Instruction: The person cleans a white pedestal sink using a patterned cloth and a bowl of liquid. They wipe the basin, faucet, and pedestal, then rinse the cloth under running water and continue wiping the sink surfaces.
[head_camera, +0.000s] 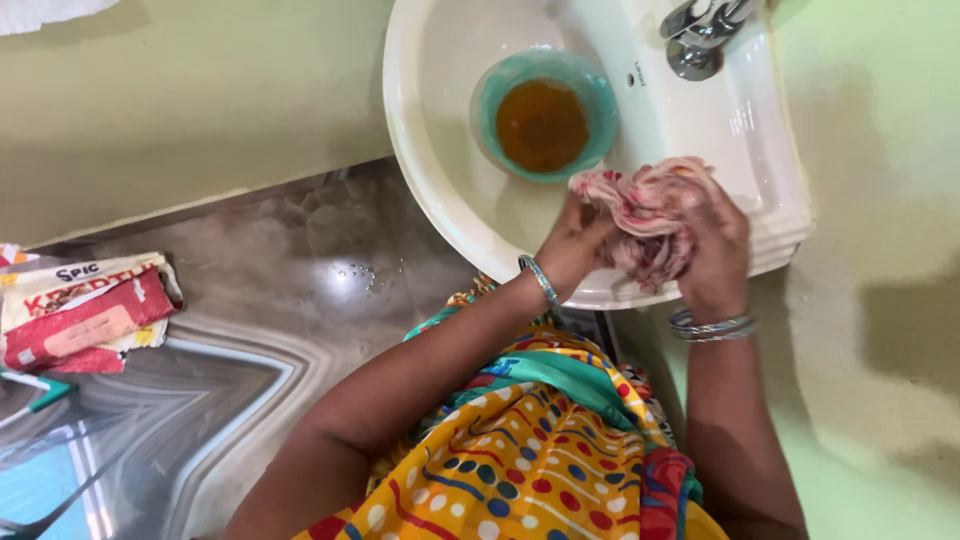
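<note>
Cloth (645, 215): one wet red-and-white bundle, over front rim of white washbasin (440, 190) | left hand (572, 247): clenched on cloth's left side | right hand (712, 250): clenched on its right side | one teal bowl (590, 95) of brown liquid in basin | one chrome tap (700, 35)

Sink (440, 190): upper centre of view, against the wall, above the floor.
Bowl (543, 113): in the sink basin, near its middle; liquid inside.
Tap (700, 35): on the sink deck, at 2 o'clock from the bowl.
Cloth (645, 215): over the sink's near rim, at 5 o'clock from the bowl, close beside it.
Left hand (572, 243): on the cloth at 9 o'clock.
Right hand (712, 250): on the cloth at 3 o'clock.
Packets (85, 310): on the floor (280, 300), at 8 o'clock from the sink, well apart.
</note>
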